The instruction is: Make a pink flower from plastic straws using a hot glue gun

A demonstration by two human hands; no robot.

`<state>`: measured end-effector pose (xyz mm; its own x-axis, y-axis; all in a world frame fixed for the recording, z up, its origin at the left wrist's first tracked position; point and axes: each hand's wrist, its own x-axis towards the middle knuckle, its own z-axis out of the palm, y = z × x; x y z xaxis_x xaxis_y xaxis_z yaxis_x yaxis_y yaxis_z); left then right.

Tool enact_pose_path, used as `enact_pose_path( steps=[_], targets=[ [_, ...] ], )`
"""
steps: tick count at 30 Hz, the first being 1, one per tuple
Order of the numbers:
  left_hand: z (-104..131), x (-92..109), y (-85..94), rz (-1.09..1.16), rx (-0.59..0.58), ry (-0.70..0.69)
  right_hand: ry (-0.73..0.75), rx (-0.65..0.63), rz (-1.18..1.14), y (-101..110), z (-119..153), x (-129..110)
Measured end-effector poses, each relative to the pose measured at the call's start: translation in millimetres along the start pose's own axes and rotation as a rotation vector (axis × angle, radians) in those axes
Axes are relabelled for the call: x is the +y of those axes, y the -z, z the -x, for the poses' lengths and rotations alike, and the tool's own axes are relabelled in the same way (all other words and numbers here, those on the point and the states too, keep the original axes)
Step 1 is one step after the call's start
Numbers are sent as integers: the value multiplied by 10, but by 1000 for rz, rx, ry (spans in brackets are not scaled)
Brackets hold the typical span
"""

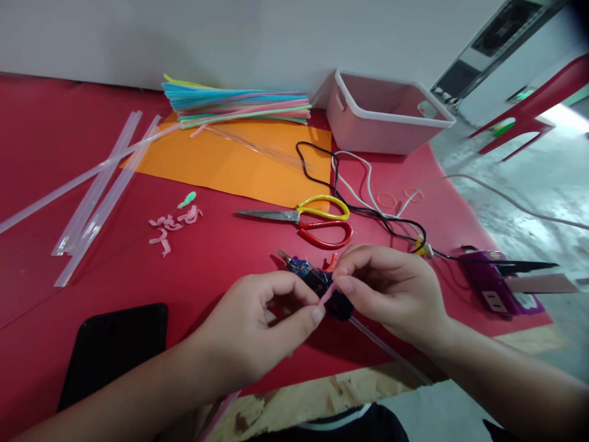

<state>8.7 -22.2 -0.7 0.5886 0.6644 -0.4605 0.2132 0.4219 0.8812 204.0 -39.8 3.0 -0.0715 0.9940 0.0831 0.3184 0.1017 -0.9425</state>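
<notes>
My left hand (271, 322) and my right hand (391, 291) meet at the front of the red table, thumbs and index fingers pinched. Between their fingertips runs a short length of pink pipe cleaner (327, 294). Just behind it lies a dark blue glue gun (313, 274) with a metal tip, partly hidden by my hands; a clear glue stick (386, 350) sticks out from its back end. Beyond my hands rest scissors (297, 217) with one yellow and one red handle. Curled pink pipe cleaner pieces (168, 224) and a small green one (187, 199) lie to the left.
A bundle of coloured pipe cleaners (239, 104) lies on an orange sheet (221, 166) by the wall. Glue sticks (101, 184) and a black phone (117, 350) are on the left. At right are a pink bin (377, 126), tangled cables (368, 184) and a purple power strip (492, 285).
</notes>
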Motion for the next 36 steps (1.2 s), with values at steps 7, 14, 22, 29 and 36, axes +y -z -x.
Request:
enact_pose_path(
  steps=[7,14,22,29,36],
  targets=[
    [-6,-6,16,29,-7,-33,-40,-25,-42,-35,32,6],
    [-11,58,64,144,40,-79,98,-139,126,184,-27,50],
    [-28,41,208,434,258,-130,384,-512,696,529,-128,130],
    [-20,41,226,493,293,-127,323,-503,823,393,-93,279],
    [-32,34,271,518,321,-112,236,-242,698,409,-93,396]
  ],
)
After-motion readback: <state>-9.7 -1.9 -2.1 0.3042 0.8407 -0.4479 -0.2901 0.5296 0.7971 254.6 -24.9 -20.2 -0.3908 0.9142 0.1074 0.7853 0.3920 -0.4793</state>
